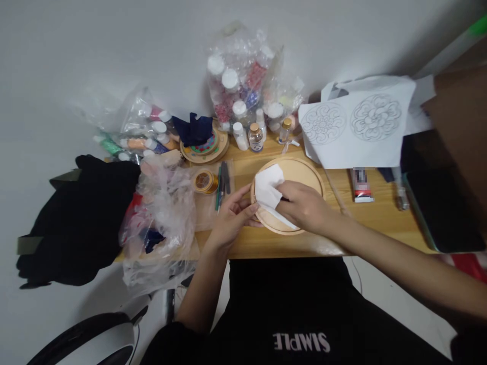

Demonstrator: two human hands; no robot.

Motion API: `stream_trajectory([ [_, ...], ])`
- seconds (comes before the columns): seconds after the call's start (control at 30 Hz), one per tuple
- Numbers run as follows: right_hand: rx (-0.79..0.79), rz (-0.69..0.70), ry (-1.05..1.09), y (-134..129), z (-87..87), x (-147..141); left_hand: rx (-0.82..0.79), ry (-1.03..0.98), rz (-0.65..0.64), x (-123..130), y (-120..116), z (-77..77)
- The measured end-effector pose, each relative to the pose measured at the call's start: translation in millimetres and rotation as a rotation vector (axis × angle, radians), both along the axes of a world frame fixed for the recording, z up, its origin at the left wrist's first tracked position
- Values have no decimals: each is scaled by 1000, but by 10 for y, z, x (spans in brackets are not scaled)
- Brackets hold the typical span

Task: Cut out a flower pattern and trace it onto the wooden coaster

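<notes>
Left hand [236, 215] gripped the left rim of the round wooden tray [300, 172] over the table [243, 248], presumably to keep it steady while the right hand [303, 204], fingers bunched, held white tissue [268, 186] against its face.

1. Wooden plate [303, 171]: round, pale tan, with a slim raised rim running round the edge; set just right of the middle of the frame, inner face up toward the camera.
2. Bare wood showing in the upper right of the plate and along its lower left; right-hand part partly covered from view.
3. White tissue [268, 183]: thin, creased and bunched, lying over the left side of the plate, close against the left rim.
4. Lower part of the tissue trailing as a narrow strip toward the plate's bottom edge; middle hidden.
</notes>
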State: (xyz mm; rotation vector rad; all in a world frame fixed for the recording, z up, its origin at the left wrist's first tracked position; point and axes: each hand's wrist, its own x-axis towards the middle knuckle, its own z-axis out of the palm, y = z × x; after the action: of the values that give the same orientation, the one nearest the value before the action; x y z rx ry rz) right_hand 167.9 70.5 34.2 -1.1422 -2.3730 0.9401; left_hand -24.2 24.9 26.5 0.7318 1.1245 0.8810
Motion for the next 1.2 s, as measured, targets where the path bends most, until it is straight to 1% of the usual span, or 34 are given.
stream_trajectory([
  [0.07,-28,-162,-54,14,43,-48,3,6,-10,-7,7,17],
  [0.13,-2,-284,-126,50,58,-63,8,9,-17,-10,3,30],
  [0.2,96,-341,-227,93,29,-34,15,20,0,-13,-8,38],
  [0.3,301,-373,-382,121,-73,55,28,60,91,-29,-23,38],
  [0.37,400,-384,-458,98,-136,110,51,85,157,-48,-20,33],
  [0.43,457,-384,-508,48,-169,148,77,99,203,-69,-6,27],
  [0.63,498,-409,-584,-156,-138,190,104,97,260,-107,48,27],
  [0.7,539,-363,-540,-232,-125,184,107,87,255,-109,58,28],
  [0.8,612,-218,-407,-329,-109,114,95,67,238,-82,68,18],
  [0.87,632,-122,-320,-351,-91,13,85,56,242,-38,69,6],
  [0.93,596,-54,-290,-314,-60,-121,73,57,247,16,63,-5],
  [1.03,492,-32,-354,-142,1,-308,58,61,254,76,38,-9],
  [1.1,438,-77,-419,20,36,-366,46,64,249,84,12,-2],
  [1.2,396,-220,-515,223,48,-315,44,90,264,44,-30,3],
])
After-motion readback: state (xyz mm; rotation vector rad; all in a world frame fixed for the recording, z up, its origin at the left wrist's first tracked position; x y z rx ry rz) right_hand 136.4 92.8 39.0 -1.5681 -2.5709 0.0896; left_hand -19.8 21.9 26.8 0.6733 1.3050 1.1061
